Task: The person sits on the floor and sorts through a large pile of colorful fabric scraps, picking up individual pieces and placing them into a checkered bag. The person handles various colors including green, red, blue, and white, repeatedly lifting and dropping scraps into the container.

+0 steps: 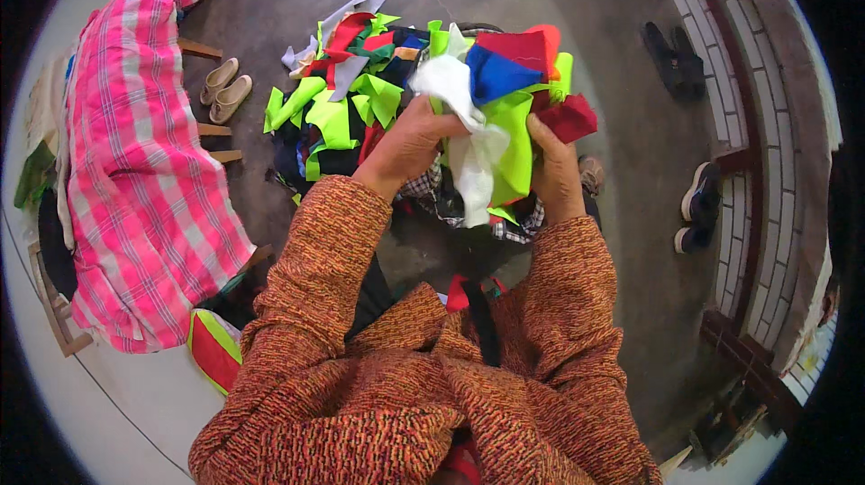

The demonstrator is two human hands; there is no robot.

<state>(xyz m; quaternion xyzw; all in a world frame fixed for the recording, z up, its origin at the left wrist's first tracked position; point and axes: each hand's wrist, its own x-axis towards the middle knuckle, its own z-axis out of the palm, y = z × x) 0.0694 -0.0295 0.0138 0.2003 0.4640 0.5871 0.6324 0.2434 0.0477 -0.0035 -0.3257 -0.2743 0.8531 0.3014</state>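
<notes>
My left hand (407, 145) is closed on a white cloth scrap (444, 87), whose loose end hangs down past the fingers. Facing it, my right hand (559, 174) pinches a neon yellow-green fabric scrap (512, 147) at its right side, thumb on top. A blue scrap (497, 76), a red scrap (514, 45) and a dark red scrap (569, 118) lie bunched behind and beside it; which of these the right fingers also grip is hidden. Under the hands shows black-and-white checkered cloth (516, 232). To the left spreads a heap of mixed scraps (332, 121).
A pink plaid cloth (149, 170) covers furniture with wooden legs at left, beside beige shoes (231, 99). Dark sandals (674, 60) and black shoes (700, 206) stand by the white brick wall (770, 125) at right. The floor (622, 26) is grey.
</notes>
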